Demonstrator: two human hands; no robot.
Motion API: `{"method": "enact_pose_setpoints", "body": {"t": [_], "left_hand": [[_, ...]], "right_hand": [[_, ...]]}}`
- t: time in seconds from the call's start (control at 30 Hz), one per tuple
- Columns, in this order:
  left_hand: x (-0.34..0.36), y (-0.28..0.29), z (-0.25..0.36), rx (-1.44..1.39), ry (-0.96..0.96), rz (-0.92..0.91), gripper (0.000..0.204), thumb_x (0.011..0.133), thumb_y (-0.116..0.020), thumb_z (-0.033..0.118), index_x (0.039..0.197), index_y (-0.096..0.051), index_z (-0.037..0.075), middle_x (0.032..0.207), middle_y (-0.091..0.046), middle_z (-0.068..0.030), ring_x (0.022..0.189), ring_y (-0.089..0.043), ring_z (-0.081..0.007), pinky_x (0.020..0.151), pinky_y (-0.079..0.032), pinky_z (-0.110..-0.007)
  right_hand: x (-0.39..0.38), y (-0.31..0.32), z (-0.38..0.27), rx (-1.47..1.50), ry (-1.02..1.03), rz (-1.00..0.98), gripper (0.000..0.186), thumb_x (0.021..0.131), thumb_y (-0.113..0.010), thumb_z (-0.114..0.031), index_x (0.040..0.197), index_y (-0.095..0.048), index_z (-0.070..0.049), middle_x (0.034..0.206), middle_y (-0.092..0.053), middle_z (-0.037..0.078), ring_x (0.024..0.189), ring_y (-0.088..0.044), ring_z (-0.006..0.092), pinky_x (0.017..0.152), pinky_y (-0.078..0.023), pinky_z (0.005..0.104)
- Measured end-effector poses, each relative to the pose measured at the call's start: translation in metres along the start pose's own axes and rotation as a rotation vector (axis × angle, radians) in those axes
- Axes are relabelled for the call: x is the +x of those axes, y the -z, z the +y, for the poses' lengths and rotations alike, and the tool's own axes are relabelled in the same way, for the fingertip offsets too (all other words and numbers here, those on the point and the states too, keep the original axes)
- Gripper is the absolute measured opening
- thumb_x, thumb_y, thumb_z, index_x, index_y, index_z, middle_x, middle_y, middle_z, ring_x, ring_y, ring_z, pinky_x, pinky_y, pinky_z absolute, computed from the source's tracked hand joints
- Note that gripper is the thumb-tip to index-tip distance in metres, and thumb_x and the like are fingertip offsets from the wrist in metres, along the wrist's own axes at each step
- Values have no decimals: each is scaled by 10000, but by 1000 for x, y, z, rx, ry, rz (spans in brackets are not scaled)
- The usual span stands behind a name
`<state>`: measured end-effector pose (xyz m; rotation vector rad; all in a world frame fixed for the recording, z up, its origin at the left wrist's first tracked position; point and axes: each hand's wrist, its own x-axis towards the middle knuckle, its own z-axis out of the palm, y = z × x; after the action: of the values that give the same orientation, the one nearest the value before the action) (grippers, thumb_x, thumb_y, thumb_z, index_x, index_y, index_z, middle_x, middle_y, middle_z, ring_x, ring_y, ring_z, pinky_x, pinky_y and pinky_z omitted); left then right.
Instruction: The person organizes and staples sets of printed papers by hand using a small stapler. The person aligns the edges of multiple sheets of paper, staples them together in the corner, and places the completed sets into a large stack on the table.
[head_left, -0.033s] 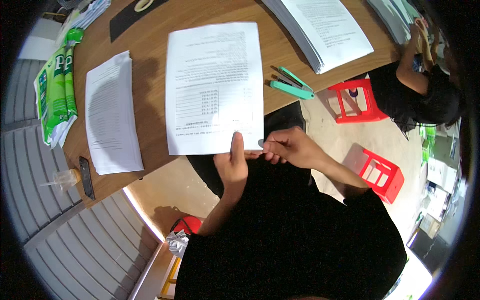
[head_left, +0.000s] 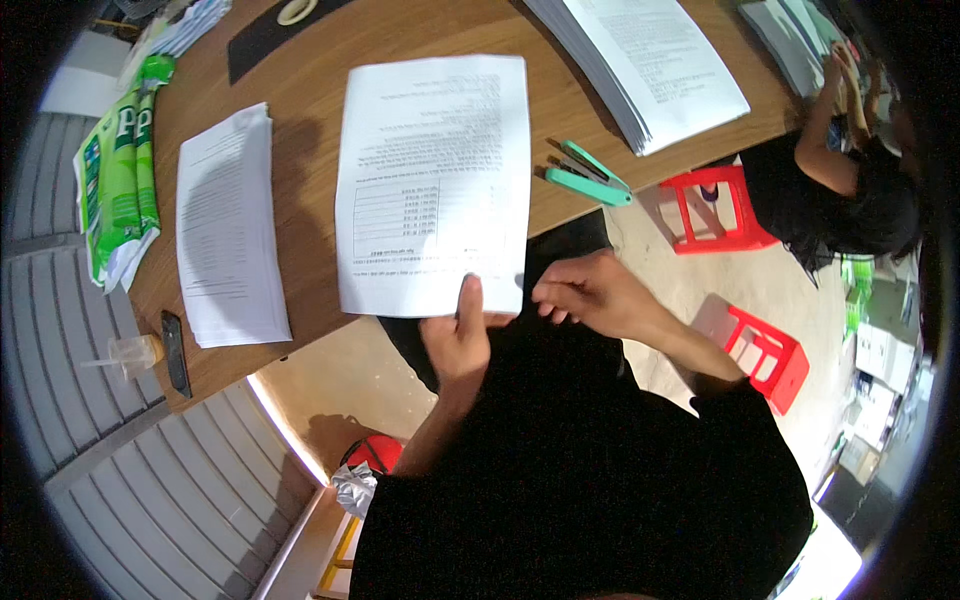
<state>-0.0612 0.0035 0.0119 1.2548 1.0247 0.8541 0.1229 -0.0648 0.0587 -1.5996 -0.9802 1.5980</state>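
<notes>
My left hand (head_left: 458,345) grips the near edge of a printed paper (head_left: 400,140), thumb on top and fingers underneath. The paper carries text and a table and is held over the table's front edge; whether it is one sheet or a few I cannot tell. Just right of its near corner is my right hand (head_left: 590,297), fingers curled and thumb pressed in, apart from the paper, with nothing showing between them. A mint-green stapler (head_left: 590,182) lies on the table beyond my right hand.
Paper stacks lie on the wooden table (head_left: 310,130): one at left (head_left: 228,240), a thicker one at far right (head_left: 665,70). A phone (head_left: 174,352), plastic cup (head_left: 135,352) and green packages (head_left: 120,190) are at left. Red stools (head_left: 765,360) and another person (head_left: 850,190) are to the right.
My right hand has come off the paper's near right corner and moved slightly right. The paper has shifted a little toward me, still in my left hand.
</notes>
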Motion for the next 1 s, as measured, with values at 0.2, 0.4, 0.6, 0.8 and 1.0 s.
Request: {"method": "enact_pose_setpoints", "body": {"t": [0.2, 0.4, 0.6, 0.8, 1.0], "left_hand": [[7, 89, 60, 237, 194, -76, 241, 945, -528, 130, 992, -621, -87, 777, -674, -119, 589, -649, -154, 495, -508, -250], [-11, 124, 49, 253, 375, -74, 257, 942, -545, 180, 983, -612, -65, 740, -658, -104, 562, -628, -152, 490, -499, -260], [-14, 132, 32, 400, 223, -50, 273, 930, -563, 189, 1012, -612, -67, 728, -655, -118, 544, -622, -241, 507, -499, -331], [12, 147, 60, 968, -535, 61, 214, 910, -593, 133, 1017, -631, -49, 882, -664, -218, 759, -607, -427, 713, -489, -444], [50, 146, 93, 928, -473, 20, 229, 914, -606, 159, 1016, -638, -44, 907, -654, -210, 816, -610, -385, 755, -479, -418]], "right_hand": [[85, 70, -101, -693, 453, 466, 415, 897, -640, -304, 1167, -612, 10, 1024, -677, 163, 908, -664, 219, 760, -525, 330], [168, 62, -124, -628, 166, 155, 619, 818, -702, -386, 1237, -573, 51, 1108, -652, 212, 971, -638, 273, 835, -493, 346], [171, 46, -124, -621, 228, 100, 532, 752, -741, -359, 1111, -660, 24, 977, -681, 170, 909, -638, 251, 825, -468, 325], [151, 57, -114, -3, 286, 40, 459, 784, -750, -256, 1169, -618, -43, 974, -661, 90, 944, -604, 154, 904, -430, 309], [114, 100, -116, 189, 833, 185, 273, 872, -690, -180, 1112, -621, -70, 1003, -639, 33, 973, -582, 132, 940, -455, 300]]}}
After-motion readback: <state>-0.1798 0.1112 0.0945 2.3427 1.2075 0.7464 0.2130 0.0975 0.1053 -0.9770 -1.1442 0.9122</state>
